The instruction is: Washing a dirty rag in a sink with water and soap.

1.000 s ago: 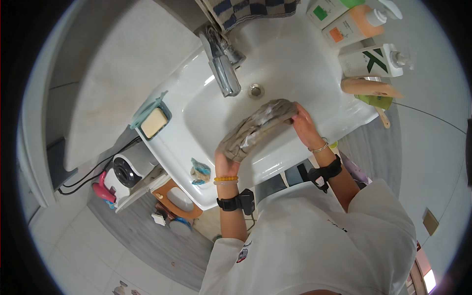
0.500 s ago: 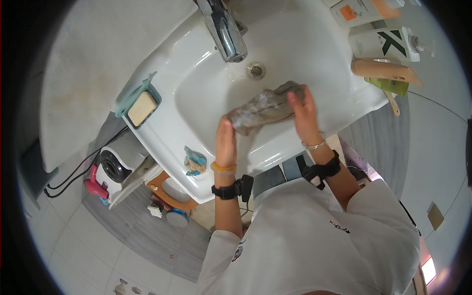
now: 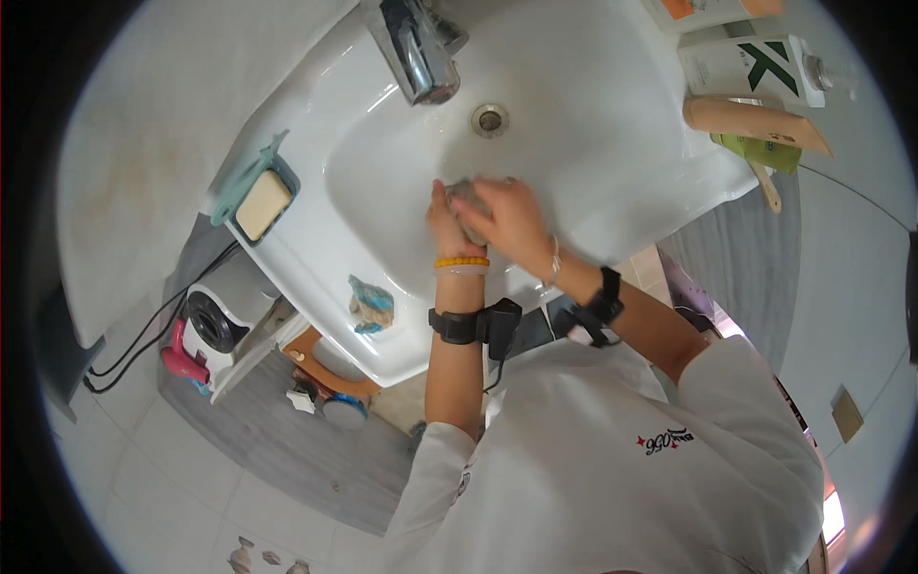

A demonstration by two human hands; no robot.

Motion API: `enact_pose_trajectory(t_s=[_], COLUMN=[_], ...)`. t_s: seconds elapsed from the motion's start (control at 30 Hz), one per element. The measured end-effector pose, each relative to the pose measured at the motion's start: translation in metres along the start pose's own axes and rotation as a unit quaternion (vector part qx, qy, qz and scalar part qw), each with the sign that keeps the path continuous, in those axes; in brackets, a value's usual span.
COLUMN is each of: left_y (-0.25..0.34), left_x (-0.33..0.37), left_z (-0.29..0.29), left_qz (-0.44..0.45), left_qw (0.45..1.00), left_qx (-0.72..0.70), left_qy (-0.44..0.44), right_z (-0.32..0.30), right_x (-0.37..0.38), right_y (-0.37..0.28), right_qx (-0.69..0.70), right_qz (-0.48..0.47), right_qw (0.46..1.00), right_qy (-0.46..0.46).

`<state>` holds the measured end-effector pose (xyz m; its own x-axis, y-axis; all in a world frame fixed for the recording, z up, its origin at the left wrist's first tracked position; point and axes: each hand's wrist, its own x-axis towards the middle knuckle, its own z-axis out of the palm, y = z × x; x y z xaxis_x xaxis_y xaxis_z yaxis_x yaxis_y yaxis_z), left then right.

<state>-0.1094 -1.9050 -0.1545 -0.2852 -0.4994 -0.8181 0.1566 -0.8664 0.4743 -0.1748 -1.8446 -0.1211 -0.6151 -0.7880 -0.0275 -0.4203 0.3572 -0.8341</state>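
A wet grey cloth is bunched up small over the near left part of the white sink basin, mostly hidden by my hands. My left hand is closed around it from the left. Coming across from the right, my right hand presses its bent fingers onto the same cloth; its fingertips are a little blurred. Beyond both hands lie the drain and the chrome faucet. No stream of water shows under the spout.
Soap sits in a teal dish on the left rim. A crumpled blue-and-beige piece lies on the near left ledge. A pump bottle, a peach tube and a green tube line the right rim. A pink hair dryer is lower left.
The grey cloth was stretched out between my two hands; now it is gathered into a small bunch. My right hand has moved left to meet my left hand.
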Motion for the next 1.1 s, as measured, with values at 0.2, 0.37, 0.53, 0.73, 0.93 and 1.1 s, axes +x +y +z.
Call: enact_pose_trajectory(t_s=[0.2, 0.37, 0.53, 0.73, 0.93, 1.1], left_y=[-0.037, -0.019, -0.031, -0.027, 0.005, -0.012], left_x=[-0.021, -0.019, -0.018, -0.034, -0.055, -0.025], left_z=[0.017, 0.012, 0.02, 0.023, 0.009, -0.009], left_qz=[0.02, -0.051, 0.003, -0.012, 0.059, 0.095], left_qw=[0.999, 0.998, 0.999, 0.997, 0.993, 0.992], left_qx=[0.039, -0.015, 0.038, 0.047, 0.017, 0.002], left_qy=[0.029, 0.021, 0.014, -0.052, -0.101, -0.088], right_z=[-0.001, -0.005, -0.017, -0.022, -0.065, -0.045], right_x=[0.024, -0.012, 0.01, 0.011, 0.022, -0.008], right_y=[0.037, 0.015, 0.024, 0.042, 0.066, 0.019], right_qx=[-0.013, 0.049, 0.034, 0.016, 0.159, 0.158], right_qz=[0.078, 0.039, 0.076, 0.063, 0.098, 0.098], right_qw=[0.996, 0.997, 0.996, 0.998, 0.975, 0.981], right_qy=[-0.032, -0.048, -0.023, -0.023, 0.117, 0.051])
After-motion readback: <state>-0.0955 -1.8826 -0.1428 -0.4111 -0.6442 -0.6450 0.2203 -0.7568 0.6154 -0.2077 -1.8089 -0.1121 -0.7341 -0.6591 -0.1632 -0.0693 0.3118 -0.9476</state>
